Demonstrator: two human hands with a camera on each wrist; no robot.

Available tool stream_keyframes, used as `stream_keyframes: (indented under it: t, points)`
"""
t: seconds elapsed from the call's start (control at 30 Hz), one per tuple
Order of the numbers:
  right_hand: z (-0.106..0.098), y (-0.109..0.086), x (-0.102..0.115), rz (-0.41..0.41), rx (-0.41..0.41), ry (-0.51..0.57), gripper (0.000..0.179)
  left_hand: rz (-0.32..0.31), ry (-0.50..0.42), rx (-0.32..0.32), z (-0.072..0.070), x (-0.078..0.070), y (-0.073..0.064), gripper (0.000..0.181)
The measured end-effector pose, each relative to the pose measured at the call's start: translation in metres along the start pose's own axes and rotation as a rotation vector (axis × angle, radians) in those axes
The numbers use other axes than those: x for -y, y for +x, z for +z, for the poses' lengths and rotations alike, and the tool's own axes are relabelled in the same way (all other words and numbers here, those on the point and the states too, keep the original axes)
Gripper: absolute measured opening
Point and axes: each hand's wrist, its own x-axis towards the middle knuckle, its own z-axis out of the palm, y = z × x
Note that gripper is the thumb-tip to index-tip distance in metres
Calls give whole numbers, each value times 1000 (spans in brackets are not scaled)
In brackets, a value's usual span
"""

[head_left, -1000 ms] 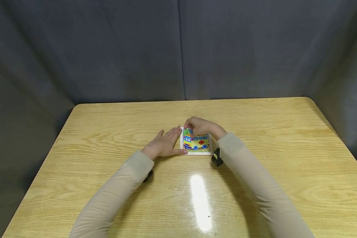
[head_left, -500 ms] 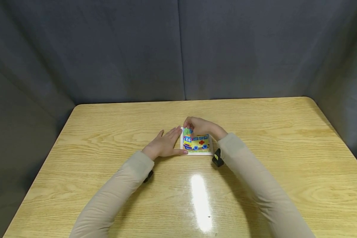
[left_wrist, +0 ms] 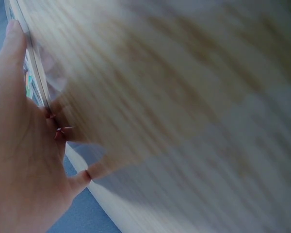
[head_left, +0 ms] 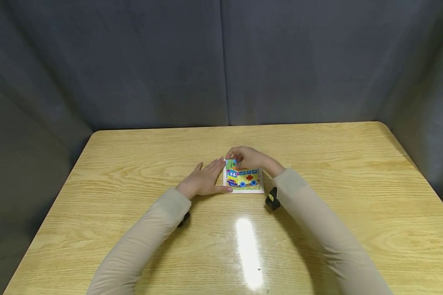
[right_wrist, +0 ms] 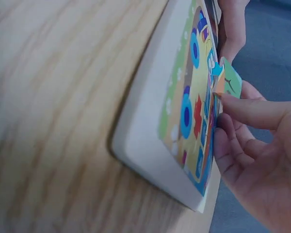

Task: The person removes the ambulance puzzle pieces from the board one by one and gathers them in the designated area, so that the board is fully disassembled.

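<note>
"The right grip (head_left: 248, 157) is clamped: thumb and fingers pinch a small green piece (right_wrist: 233, 80) with a blue edge."

"Where is that piece, exactly?"

"At the upper-left corner of the picture board (head_left: 245, 191), by the front of the cartoon ambulance (head_left: 248, 177). From the right wrist it shows tilted up, standing off the flat picture rather than lying flush with it."

"And the left grip (head_left: 203, 180)?"

"Fingers straight, holding nothing between them. It lies along the board's left side, thumb by the near corner, fingertips by the far one. I'd take it as a brace. The left wrist camera mostly sees worktop (head_left: 328, 159), so how hard it presses, I can't tell."

"Which step would you call this?"

"Handling the corner piece of a picture puzzle. The rest of the visible picture looks complete, though the right grip covers part of the upper edge. Whether the piece is being seated or lifted out, I couldn't swear to from this."

"Then what does the next move call for?"

"Either way, a light, firm pinch and a steady frame. To seat it, I'd square its edges to the corner and press it level; to lift it, I'd raise it clear without catching its neighbours."
</note>
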Motion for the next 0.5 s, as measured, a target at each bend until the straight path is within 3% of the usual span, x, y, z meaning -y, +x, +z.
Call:
stream_keyframes:
  t: [0.2, 0.5]
  points:
    - [-1, -3, -2, -18, -62, 54, 25, 0, -6, 10, 0, 0, 1, 94]
    - [-9, -7, -2, 101, -83, 131, 25, -6, -16, 5, 0, 0, 2, 95]
